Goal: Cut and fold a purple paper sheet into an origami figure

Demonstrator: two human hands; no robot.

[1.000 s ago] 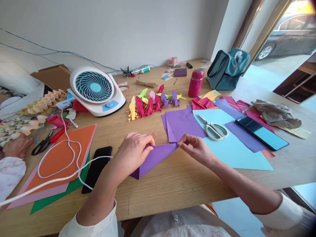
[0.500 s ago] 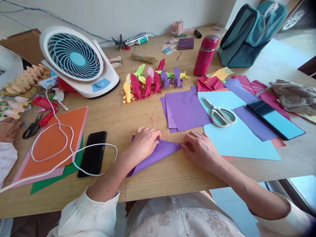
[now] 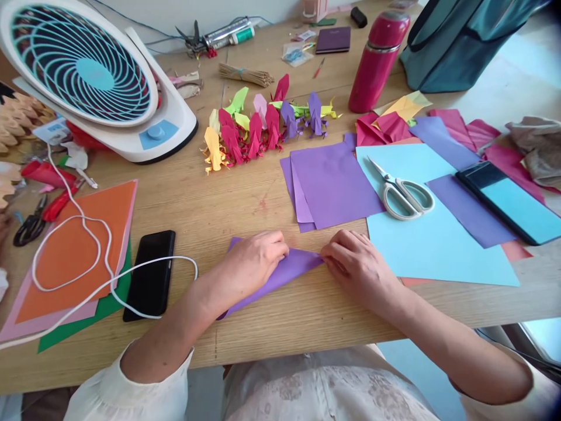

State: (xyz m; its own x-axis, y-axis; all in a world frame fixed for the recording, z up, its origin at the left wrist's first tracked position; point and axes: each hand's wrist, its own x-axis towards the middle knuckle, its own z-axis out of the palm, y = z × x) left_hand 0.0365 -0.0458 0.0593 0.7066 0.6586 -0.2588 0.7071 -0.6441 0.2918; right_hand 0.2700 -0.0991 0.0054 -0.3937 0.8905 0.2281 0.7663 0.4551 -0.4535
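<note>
A folded sheet of purple paper (image 3: 284, 273) lies on the table in front of me, its tip pointing right. My left hand (image 3: 264, 257) rests over its upper edge with the fingers curled together on the paper. At the pointed right tip, my right hand (image 3: 350, 260) pinches the corner between thumb and forefinger. Just beyond are flat purple sheets (image 3: 335, 187), partly stacked. White-handled scissors (image 3: 405, 196) lie on a light blue sheet (image 3: 438, 251) right of my right hand.
A black phone (image 3: 151, 272) and a white cable lie left, beside orange paper (image 3: 87, 245). A fan (image 3: 96, 76) stands behind them. Colourful folded paper figures (image 3: 254, 128) sit at mid-table. At right are a red bottle (image 3: 379, 64), another phone (image 3: 511, 202) and a teal bag (image 3: 456, 52).
The view has shifted closer and downward. My left hand has slid slightly along the purple paper's fold toward the right tip, while my right hand keeps its pinch there.
</note>
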